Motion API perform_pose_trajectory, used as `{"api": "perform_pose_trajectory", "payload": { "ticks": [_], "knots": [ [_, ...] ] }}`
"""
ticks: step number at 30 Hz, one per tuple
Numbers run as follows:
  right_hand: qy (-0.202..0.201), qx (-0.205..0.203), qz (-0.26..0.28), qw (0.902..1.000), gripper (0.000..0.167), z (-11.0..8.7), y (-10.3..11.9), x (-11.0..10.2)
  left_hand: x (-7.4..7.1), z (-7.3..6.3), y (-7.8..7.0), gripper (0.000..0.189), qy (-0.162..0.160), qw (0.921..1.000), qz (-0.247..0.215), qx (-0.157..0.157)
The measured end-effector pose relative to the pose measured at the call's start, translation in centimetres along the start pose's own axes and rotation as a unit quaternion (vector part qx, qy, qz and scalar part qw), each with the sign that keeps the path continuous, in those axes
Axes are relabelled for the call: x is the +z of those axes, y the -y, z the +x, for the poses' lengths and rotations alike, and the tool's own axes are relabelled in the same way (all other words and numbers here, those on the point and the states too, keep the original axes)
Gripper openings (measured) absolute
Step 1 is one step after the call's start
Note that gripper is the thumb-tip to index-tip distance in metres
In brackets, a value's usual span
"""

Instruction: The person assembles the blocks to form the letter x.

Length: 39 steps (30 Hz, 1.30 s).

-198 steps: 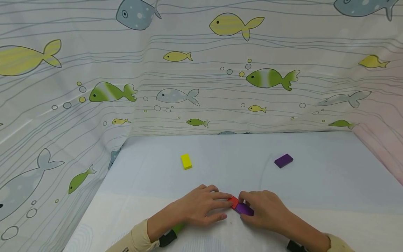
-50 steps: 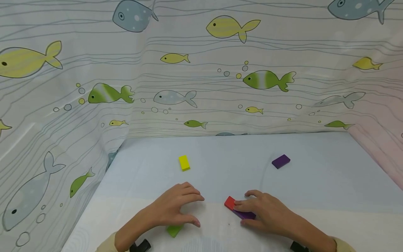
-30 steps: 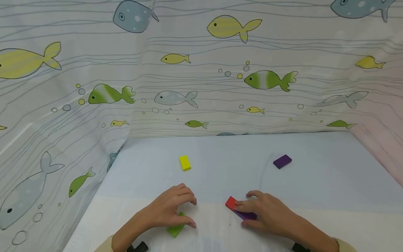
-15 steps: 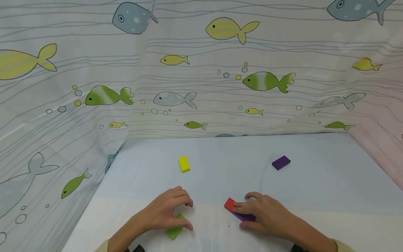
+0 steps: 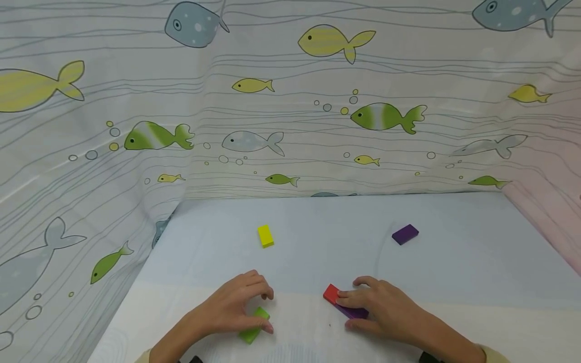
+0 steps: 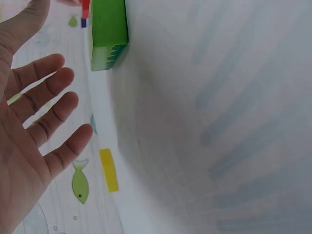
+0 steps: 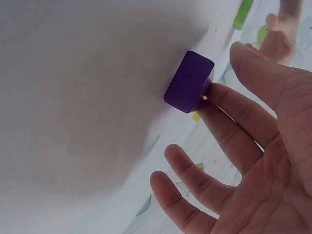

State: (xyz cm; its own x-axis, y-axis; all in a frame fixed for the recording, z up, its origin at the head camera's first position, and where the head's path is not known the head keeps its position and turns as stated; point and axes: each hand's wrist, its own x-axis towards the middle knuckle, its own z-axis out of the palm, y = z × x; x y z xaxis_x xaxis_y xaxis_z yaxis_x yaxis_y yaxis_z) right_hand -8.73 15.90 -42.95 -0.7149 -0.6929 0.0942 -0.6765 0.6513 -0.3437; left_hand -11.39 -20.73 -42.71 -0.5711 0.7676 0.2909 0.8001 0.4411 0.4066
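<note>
My left hand (image 5: 229, 308) arches over a green block (image 5: 248, 337), thumb on the near side and fingers on the far side. In the left wrist view a gap shows between its relaxed fingers and the green block (image 6: 108, 30). A red block (image 5: 331, 293) and a purple block (image 5: 355, 313) lie end to end, slanting across the table. My right hand (image 5: 388, 311) rests its extended index and middle fingertips where these two meet, partly covering them. Its thumb stands apart from the purple block (image 7: 189, 82) in the right wrist view.
Farther back on the white table (image 5: 327, 242) lie a yellow block (image 5: 266, 236) on the left and a dark purple block (image 5: 405, 234) on the right. A fish-printed cloth (image 5: 317, 151) hangs behind the table and along its left side.
Earlier, my left fingers touched the red block; the hand has since moved left to the green block, its fingers drawing in slightly. My right hand has gone from pinching the purple block to resting fingertips there.
</note>
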Motion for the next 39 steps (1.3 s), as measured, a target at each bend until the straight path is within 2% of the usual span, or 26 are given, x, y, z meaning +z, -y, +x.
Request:
{"api": "perform_pose_trajectory", "payload": {
  "ticks": [7,18,27,32,39],
  "knots": [
    [0.002,0.011,0.01,0.9999,0.047,0.0,0.1,-0.2,0.0,-0.3,-0.1,0.044,-0.006,1.0,0.006,0.004],
    [0.001,0.004,0.008,1.0,0.045,0.0,0.0,0.0,0.1,-0.7,-0.1,0.039,-0.003,0.9999,-0.005,0.013],
    [-0.01,-0.004,0.0,0.9999,0.043,0.0,0.1,0.0,0.3,-0.9,-0.1,0.038,0.003,0.9999,-0.012,0.007],
    [-0.01,-0.003,0.0,0.9999,0.044,0.0,0.1,0.0,0.4,-1.1,-0.3,0.039,0.004,0.9998,-0.016,-0.009],
    [-0.008,-0.003,-0.004,1.0,0.044,0.0,0.1,0.0,0.3,-1.3,-0.2,0.038,-0.006,0.9999,0.0,0.011]
  ]
}}
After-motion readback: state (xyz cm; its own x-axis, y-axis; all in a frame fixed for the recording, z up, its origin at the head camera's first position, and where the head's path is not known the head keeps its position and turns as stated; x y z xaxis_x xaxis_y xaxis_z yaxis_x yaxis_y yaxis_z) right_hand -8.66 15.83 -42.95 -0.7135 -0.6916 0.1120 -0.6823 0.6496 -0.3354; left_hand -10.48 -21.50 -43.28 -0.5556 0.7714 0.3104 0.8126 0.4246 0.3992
